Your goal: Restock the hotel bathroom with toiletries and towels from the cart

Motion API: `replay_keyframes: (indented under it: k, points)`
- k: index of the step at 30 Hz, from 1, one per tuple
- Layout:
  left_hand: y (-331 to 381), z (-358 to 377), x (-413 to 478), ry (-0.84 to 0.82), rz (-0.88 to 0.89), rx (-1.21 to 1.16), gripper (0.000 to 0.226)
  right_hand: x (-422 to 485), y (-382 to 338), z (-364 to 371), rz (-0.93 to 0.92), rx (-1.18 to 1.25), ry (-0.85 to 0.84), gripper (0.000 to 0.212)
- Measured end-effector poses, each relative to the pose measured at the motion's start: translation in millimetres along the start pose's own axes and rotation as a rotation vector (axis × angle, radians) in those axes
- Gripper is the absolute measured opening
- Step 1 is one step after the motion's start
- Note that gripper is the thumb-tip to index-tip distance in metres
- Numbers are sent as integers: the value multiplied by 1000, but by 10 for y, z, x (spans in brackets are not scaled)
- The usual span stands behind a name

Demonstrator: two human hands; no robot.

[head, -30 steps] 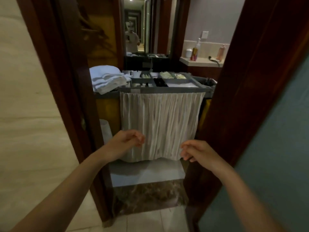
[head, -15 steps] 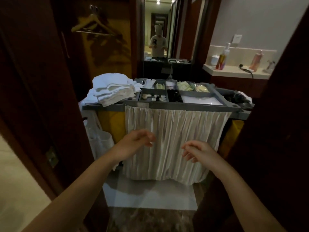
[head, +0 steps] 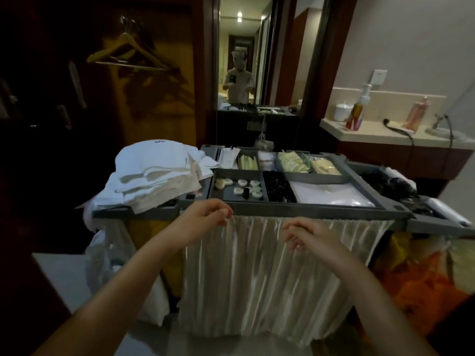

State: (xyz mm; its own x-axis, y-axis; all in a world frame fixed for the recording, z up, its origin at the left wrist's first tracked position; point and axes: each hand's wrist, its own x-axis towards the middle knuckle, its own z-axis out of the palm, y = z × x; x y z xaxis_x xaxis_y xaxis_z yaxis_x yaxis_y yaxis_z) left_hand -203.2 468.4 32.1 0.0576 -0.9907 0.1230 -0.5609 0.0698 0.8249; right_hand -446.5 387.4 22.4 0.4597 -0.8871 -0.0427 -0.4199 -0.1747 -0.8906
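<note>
A grey housekeeping cart (head: 295,208) stands in front of me, its front hung with a pleated white curtain (head: 270,273). Folded white towels (head: 154,173) are piled on its left end. Its top tray holds compartments of small round soaps (head: 240,187), dark little bottles (head: 279,187), pale green and yellow packets (head: 305,163) and a white sheet (head: 331,194). My left hand (head: 205,218) hovers at the tray's front edge, fingers loosely curled, holding nothing. My right hand (head: 308,236) hangs in front of the curtain, loosely curled and empty as well.
A beige counter (head: 372,133) at the right carries a pump bottle (head: 358,111), a pink bottle (head: 417,115) and a white jar. A mirror (head: 246,55) behind the cart reflects a person. A wooden hanger (head: 126,51) hangs at the left. Orange and yellow bags (head: 416,276) sit beside the cart.
I have come through the doorway and closer to the cart; it now fills the view. Both hands stay raised and empty, now level with the tray's front edge.
</note>
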Motion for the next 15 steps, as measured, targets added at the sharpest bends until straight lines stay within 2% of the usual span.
replay_keyframes:
  k: [5,9,15]
  points:
    - [-180,-188,572,-3,-44,82,17,628,-9,83,-9,30,-74,22]
    - [-364,-249,1007,60,-84,119,17,1145,-29,75,-37,88,-130,23]
    - [-582,-211,1636,94,-151,136,15,2069,3,-1,-68,40,-180,22]
